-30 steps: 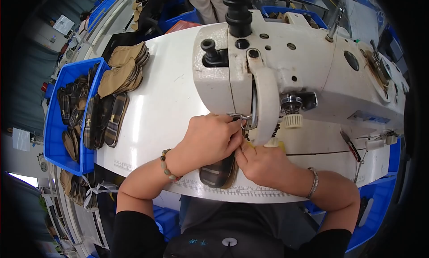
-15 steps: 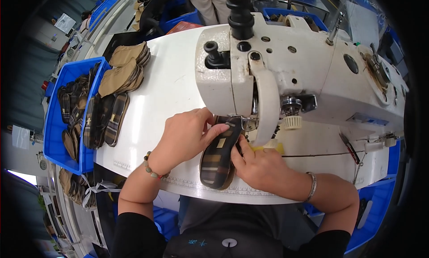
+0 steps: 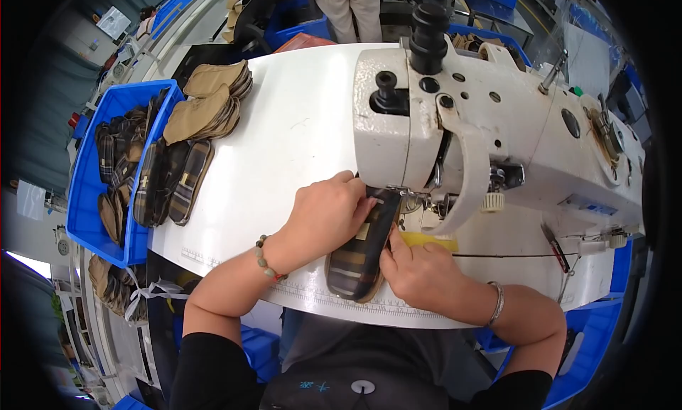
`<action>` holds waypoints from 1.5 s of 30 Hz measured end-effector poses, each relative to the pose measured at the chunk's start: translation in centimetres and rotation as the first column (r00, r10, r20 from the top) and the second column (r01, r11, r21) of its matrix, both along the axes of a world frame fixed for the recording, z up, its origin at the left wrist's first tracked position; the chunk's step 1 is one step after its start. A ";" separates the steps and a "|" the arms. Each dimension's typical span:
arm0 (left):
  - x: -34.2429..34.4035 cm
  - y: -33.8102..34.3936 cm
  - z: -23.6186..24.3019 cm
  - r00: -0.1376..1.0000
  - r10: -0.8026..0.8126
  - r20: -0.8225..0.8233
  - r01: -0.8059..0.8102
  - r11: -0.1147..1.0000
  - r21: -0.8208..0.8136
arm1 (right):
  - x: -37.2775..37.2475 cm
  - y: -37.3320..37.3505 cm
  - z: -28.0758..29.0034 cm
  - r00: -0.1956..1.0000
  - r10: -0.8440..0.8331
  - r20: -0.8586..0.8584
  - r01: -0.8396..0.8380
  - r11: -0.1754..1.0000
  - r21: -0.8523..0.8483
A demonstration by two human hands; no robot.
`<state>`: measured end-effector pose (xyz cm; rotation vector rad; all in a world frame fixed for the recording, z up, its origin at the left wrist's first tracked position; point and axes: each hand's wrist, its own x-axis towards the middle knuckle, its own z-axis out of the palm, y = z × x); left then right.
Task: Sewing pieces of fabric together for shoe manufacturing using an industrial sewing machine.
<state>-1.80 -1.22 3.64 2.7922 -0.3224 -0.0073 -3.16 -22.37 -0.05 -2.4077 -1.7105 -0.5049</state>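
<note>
A plaid insole-shaped piece [image 3: 348,262] in brown, black and grey lies slantwise on the white sewing table, its far end under the presser foot [image 3: 406,194] of a white sewing machine [image 3: 419,126]. My left hand [image 3: 328,209] is closed over the piece's left edge near the machine, with the thumb on top. On the opposite edge, my right hand [image 3: 419,269] pinches the side with bent fingers. A lighter tan layer shows beneath the piece at its near end. The needle's tip cannot be made out.
At left stands a blue bin [image 3: 106,234] of plaid pieces, with more plaid insoles [image 3: 189,182] beside it and stacked tan pieces [image 3: 202,115] behind. Small thread snips [image 3: 555,245] lie at right. A ruler strip [image 3: 298,293] runs along the table's front edge. Another person's legs [image 3: 348,12] show beyond.
The view has shifted, so the machine appears farther right. The piece has turned slightly and sits a little differently under the foot. Both hands keep their hold on it.
</note>
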 end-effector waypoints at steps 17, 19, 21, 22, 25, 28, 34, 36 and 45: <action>-1.8 -0.2 1.7 0.924 -0.380 0.038 0.378 0.925 0.047 | -1.2 -0.2 0.0 0.995 -0.047 0.086 0.051 0.998 -0.048; -1.8 -0.4 1.4 0.926 -0.374 0.045 0.373 0.927 0.024 | -1.3 -0.1 -0.1 0.995 -0.051 0.090 0.056 0.997 -0.053; -1.6 -0.2 1.1 0.929 -0.367 0.052 0.368 0.930 -0.001 | -1.3 -0.1 -0.2 0.994 -0.054 0.093 0.059 0.997 -0.059; -1.3 0.0 1.0 0.924 -0.381 0.033 0.382 0.923 -0.052 | -1.3 0.0 -0.3 0.995 -0.054 0.087 0.058 0.998 -0.038; -1.4 -0.2 0.8 0.924 -0.381 0.017 0.381 0.920 -0.091 | -1.3 -0.1 -0.2 0.997 -0.051 0.062 0.052 0.998 -0.025; -1.3 -0.4 0.5 0.926 -0.373 0.066 0.378 0.922 -0.085 | -1.4 -0.1 -0.5 0.996 -0.056 0.062 0.058 0.998 -0.033; -0.2 -0.2 -0.9 0.930 -0.362 0.063 0.367 0.924 -0.104 | -0.5 0.0 -0.4 0.993 -0.101 0.067 0.098 0.994 0.038; -0.4 -0.1 -0.1 0.934 -0.355 0.047 0.358 0.927 -0.112 | -0.4 -0.1 -0.5 0.994 -0.100 0.039 0.098 0.993 0.060; -5.5 -0.8 4.1 0.860 -0.504 0.086 0.450 0.826 0.339 | -0.2 -0.3 0.1 0.994 -0.067 -0.082 0.070 0.997 0.029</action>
